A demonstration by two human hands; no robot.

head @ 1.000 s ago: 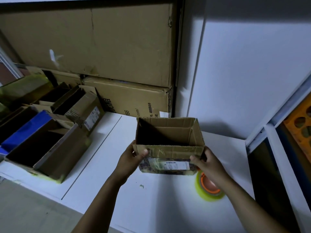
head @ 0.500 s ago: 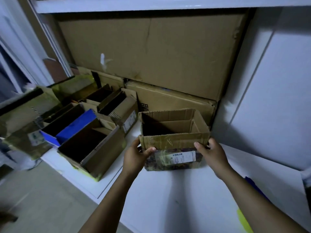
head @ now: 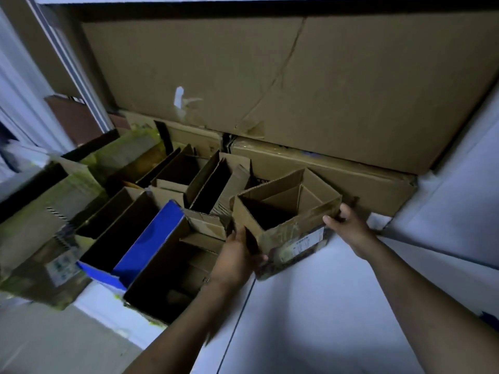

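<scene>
Open cardboard box (head: 286, 211), corrugated, rectangular, taped front with label, sits on white shelf (head: 337, 306), mouth up, long axis slanting left-near to right-far. Left hand (head: 237, 255) grips its left end, right hand (head: 348, 228) its right end. Box row (head: 151, 233) crowds left; bare shelf right.

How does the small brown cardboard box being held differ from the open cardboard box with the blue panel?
The small brown cardboard box is gripped at both ends by the left hand and right hand; the blue-panelled cardboard box sits untouched. The brown box is plain brown with a white front label; the blue-panelled one has a bright blue wall. The brown box looks shorter than the blue-panelled one. Both are open-topped.
</scene>
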